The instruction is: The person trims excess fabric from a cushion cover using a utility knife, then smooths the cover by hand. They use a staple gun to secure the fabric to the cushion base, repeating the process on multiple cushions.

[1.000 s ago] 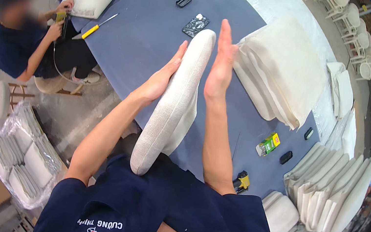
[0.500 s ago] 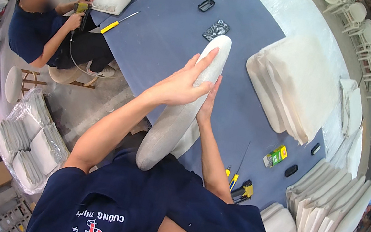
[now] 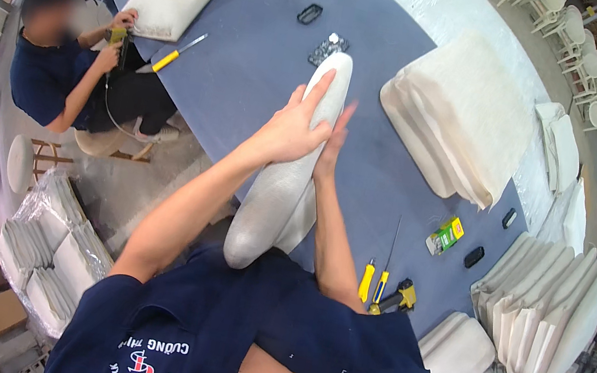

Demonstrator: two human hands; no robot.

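A light grey, fabric-covered seat cushion (image 3: 262, 212) stands on edge in front of my chest, its near end close to my shirt. My left hand (image 3: 294, 128) grips it from the left, with fingers along its upper edge. On the cushion's right side is my right hand (image 3: 333, 145), its fingers stretched out and smeared by motion at the tips. Whether that palm touches the fabric is hard to tell. A loose flap of pale cloth (image 3: 298, 222) shows at the cushion's right side, low down. The cushion's far face is mostly hidden.
The blue-grey table (image 3: 260, 44) bears stacked fabric covers (image 3: 459, 111), a yellow-handled screwdriver (image 3: 169, 61), a staple gun (image 3: 400, 296) and a small green box (image 3: 445, 236). Cushions (image 3: 540, 309) stand in rows at right. A co-worker (image 3: 56, 64) sits at left with a tool.
My view has shifted slightly, so the table things appear moved. The right hand's fingers have lifted or swung a little beside the cushion. My left hand keeps its grip.
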